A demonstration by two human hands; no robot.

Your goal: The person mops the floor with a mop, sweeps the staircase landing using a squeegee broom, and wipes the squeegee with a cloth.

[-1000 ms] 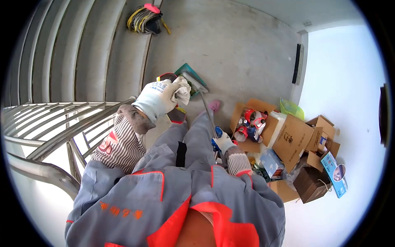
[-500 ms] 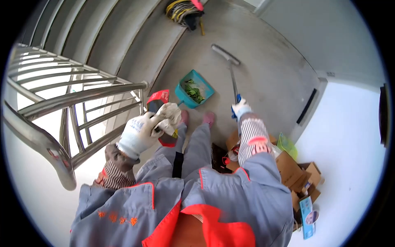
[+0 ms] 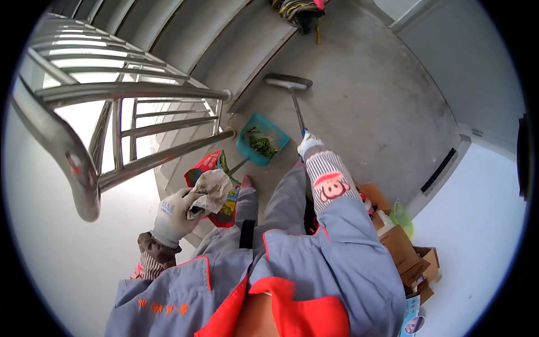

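My left hand (image 3: 175, 216), in a pale work glove, is closed on a crumpled whitish rag (image 3: 212, 190). Just beyond the rag hangs a red printed bag (image 3: 203, 167); whether my fingers grip it too is hidden. A teal dustpan (image 3: 246, 147) with green leaves (image 3: 260, 145) in it rests on the floor, and its handle runs back behind the rag. Wrapped round the broom's shaft is my gloved right hand (image 3: 309, 144). The broom (image 3: 289, 82) reaches forward, its wide grey head on the floor beyond the dustpan, near the lowest step.
Grey stairs (image 3: 238, 42) rise at upper left beside a steel railing (image 3: 151, 90). A bundle of striped mop-like strands (image 3: 297, 12) lies at the stair foot. Cardboard boxes (image 3: 401, 250) and a green plastic bag (image 3: 401, 218) stand along the right wall.
The broom head has swung left toward the stairs and turned more level. My right hand has shifted left with the shaft. The whole view has shifted, moving stairs and railing rightward.
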